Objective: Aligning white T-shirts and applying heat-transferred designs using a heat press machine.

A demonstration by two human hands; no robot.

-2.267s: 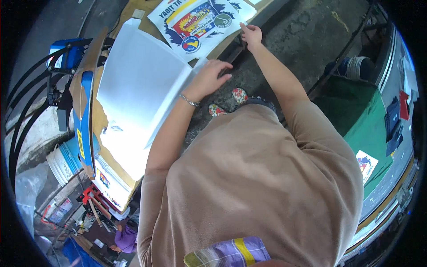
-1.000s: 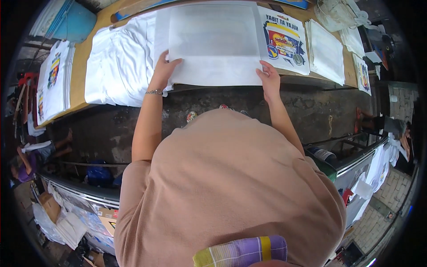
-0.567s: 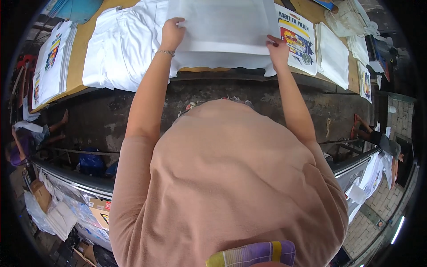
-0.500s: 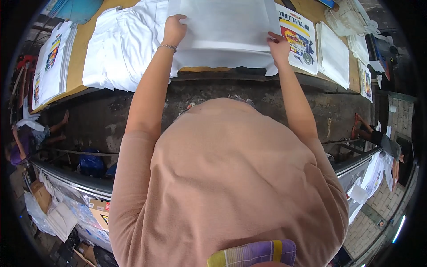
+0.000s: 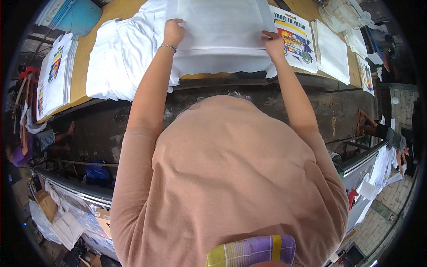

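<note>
In front of me on the table lies a smooth, slightly translucent white sheet point(image 5: 222, 26), spread over white cloth point(image 5: 218, 62) that hangs past the table's near edge. My left hand point(image 5: 174, 34) is closed at the sheet's left edge, its thumb side resting on top. At the right edge my right hand point(image 5: 273, 44) has its fingers curled in, pinching the sheet near its corner. A pile of white shirts point(image 5: 124, 53) lies left of my left hand. Just past my right hand is a colourful printed white piece point(image 5: 296, 42), partly under the sheet's edge.
More folded white cloth point(image 5: 330, 51) sits to the right, near a clear plastic bag point(image 5: 340, 15). Printed shirts point(image 5: 55, 73) are stacked at far left below a blue bucket point(image 5: 78, 18). Behind me runs another table point(image 5: 75, 189). Other people point(image 5: 26, 149) stand at both sides.
My view has shifted slightly, so the table's left end sits lower and more of the bucket shows. Both hands stay at the sheet's edges; the right fingers have curled in more.
</note>
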